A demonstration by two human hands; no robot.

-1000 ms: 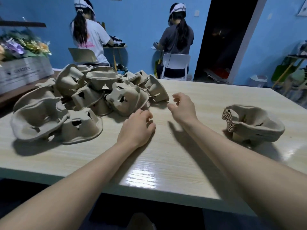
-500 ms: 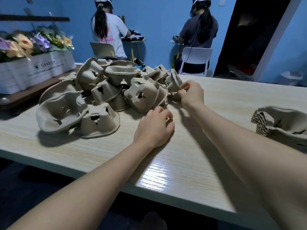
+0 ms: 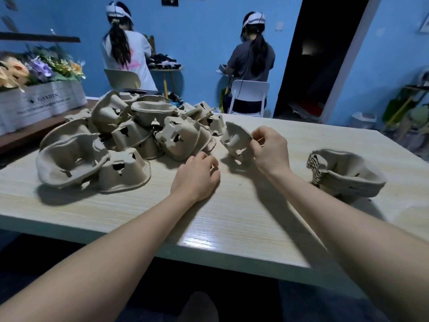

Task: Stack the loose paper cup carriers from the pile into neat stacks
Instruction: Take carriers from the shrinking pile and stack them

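A pile of loose brown pulp cup carriers (image 3: 130,140) covers the left half of the light wooden table (image 3: 232,217). My right hand (image 3: 270,151) pinches the rim of one carrier (image 3: 234,141) and holds it tilted just above the table, to the right of the pile. My left hand (image 3: 196,175) rests on the table below the pile with its fingers loosely curled and holds nothing. A neat stack of nested carriers (image 3: 346,173) stands at the table's right side, apart from both hands.
A white planter box with flowers (image 3: 39,101) sits on a dark ledge at the far left. Two people sit on chairs (image 3: 249,94) behind the table, facing the blue wall. A dark doorway opens at the back right.
My right hand reached the right edge of the pile, took hold of one carrier and pulled it away to the right. My left hand stayed where it was.
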